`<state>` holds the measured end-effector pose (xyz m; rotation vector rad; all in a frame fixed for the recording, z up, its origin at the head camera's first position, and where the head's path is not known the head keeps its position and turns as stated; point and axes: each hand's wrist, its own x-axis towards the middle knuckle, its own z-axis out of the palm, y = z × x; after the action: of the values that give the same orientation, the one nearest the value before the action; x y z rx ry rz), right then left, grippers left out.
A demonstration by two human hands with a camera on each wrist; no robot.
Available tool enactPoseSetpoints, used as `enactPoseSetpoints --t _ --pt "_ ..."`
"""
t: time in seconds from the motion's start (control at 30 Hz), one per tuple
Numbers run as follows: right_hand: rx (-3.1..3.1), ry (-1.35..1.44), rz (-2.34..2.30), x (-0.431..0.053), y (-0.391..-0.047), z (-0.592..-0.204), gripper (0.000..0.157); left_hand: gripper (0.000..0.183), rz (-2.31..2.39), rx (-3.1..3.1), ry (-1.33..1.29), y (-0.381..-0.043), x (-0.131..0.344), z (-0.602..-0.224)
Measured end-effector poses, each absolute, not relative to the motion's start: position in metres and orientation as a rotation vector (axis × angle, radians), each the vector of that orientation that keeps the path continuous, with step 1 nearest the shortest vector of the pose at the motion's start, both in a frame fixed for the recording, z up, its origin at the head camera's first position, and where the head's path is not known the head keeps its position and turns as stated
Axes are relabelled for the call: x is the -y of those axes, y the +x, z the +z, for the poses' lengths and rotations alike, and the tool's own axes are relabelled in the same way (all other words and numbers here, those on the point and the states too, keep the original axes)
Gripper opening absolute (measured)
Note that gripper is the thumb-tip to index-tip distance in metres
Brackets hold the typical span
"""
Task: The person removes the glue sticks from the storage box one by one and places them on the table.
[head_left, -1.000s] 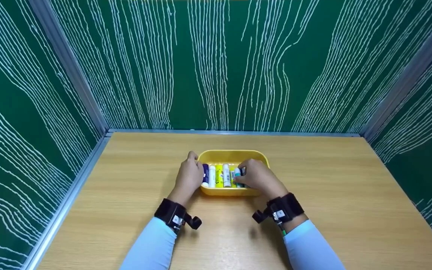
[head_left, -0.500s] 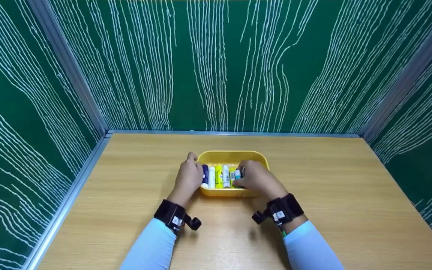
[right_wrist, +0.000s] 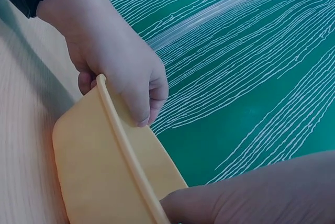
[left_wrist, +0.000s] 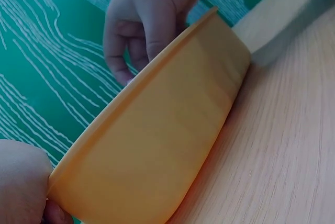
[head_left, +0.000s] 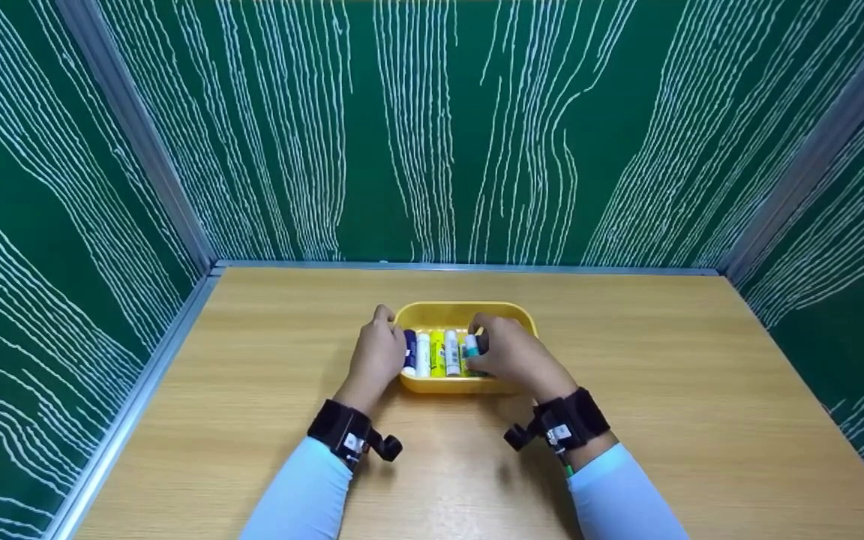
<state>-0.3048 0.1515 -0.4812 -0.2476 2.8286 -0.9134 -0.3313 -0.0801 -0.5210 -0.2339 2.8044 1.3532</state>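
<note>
A yellow plastic tub (head_left: 451, 385) holds a row of glue sticks lying side by side. From the left come a purple one (head_left: 410, 351), a white one (head_left: 423, 355), a yellow one (head_left: 438, 355) and a white one with a grey label (head_left: 452, 354). My left hand (head_left: 379, 350) grips the tub's left rim, the thumb and fingers on either side of the wall in the right wrist view. Inside the tub's right end, my right hand (head_left: 516, 351) pinches a white-and-teal glue stick (head_left: 472, 345). Behind that one, another yellow stick is mostly covered.
The tub stands on a wooden table (head_left: 432, 465). Green panels (head_left: 469, 135) with white wavy lines rise at the back and both sides, joined by metal frame bars (head_left: 139, 127). Each wrist wears a black strap (head_left: 571, 416) with a small camera.
The white-and-teal glue stick has shifted slightly left in my right hand, covering more of the yellow stick beside it. My right fingers have lifted a little. My left hand keeps its place.
</note>
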Motion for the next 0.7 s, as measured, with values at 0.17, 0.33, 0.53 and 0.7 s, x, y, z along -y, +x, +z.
enactPoseSetpoints --t 0.17,0.33,0.53,0.7 --pt "-2.859 -0.27 -0.974 -0.154 -0.303 -0.47 0.043 0.031 1.353 -2.797 -0.239 -0.331 0.08 -0.52" --pt "-2.875 -0.302 -1.098 -0.164 -0.3 -0.458 0.046 0.03 1.352 -2.833 -0.184 -0.331 0.082 -0.522" --pt "-2.9 -0.356 -1.246 -0.183 -0.298 -0.442 0.046 0.028 1.354 -2.853 -0.158 -0.332 0.083 -0.523" --pt "-2.923 -0.293 -1.288 -0.202 -0.299 -0.433 0.048 0.026 1.349 -2.845 -0.184 -0.332 0.082 -0.524"
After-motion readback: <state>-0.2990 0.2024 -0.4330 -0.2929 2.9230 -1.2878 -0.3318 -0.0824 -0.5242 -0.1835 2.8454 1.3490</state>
